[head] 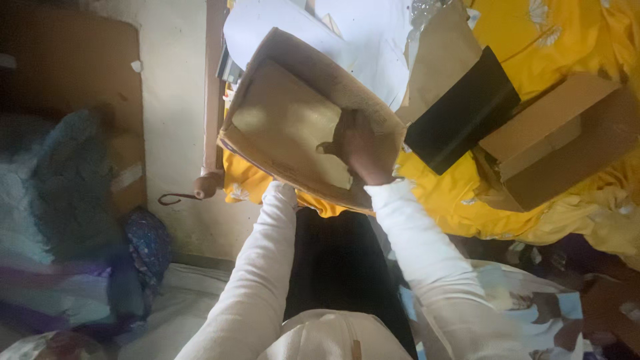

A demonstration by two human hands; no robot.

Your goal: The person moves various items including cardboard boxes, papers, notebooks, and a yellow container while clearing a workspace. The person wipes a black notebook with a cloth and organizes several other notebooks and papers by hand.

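I hold a brown cardboard box [293, 113] tilted up in front of me, its open side facing me, over the edge of a yellow flowered cloth [560, 33]. My right hand [360, 150] reaches into the box and grips its inner wall near the lower right corner. My left hand is hidden under the box's bottom edge; only its white sleeve [267, 253] shows, running up to the box. Both arms wear white long sleeves.
A black flat folder-like piece [463, 110] and a second cardboard box [560, 143] lie on the yellow cloth to the right. White sheets [360, 27] lie behind. A wooden pole [213, 100] stands against the pale wall. Piled clothes [67, 200] fill the left.
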